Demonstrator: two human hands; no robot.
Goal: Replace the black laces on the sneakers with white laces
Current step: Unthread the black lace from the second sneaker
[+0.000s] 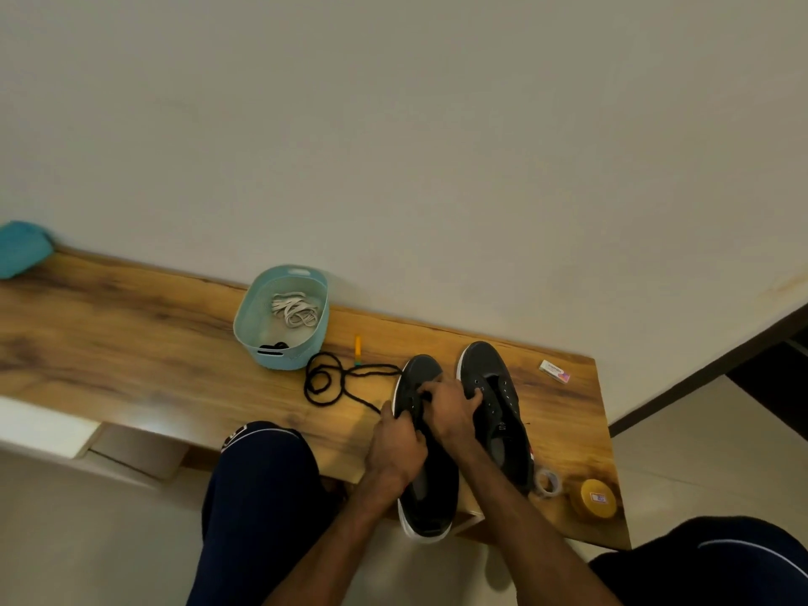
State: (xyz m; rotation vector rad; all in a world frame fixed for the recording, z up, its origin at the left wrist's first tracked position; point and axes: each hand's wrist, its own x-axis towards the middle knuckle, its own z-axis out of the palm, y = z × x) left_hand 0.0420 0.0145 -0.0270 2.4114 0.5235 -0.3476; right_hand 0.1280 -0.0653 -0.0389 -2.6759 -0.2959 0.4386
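Two dark grey sneakers with white soles stand on the wooden bench. My left hand (395, 448) grips the side of the left sneaker (426, 487), whose heel hangs over the front edge. My right hand (450, 408) lies over its tongue with fingers curled at the eyelets; what they pinch is hidden. A black lace (325, 380) trails in loops leftward from this shoe across the bench. The right sneaker (494, 387) stands beside it with bare eyelets. White laces (295, 309) lie bundled in a light blue basket (262, 343), with a bit of black lace at its near end.
A yellow-and-teal pen (357, 349) lies beside the basket. A small white box (554, 371), a clear tape roll (547, 482) and a yellow roll (593, 498) sit at the bench's right end (581, 430). A teal cloth (22, 249) lies far left. My knees flank the bench.
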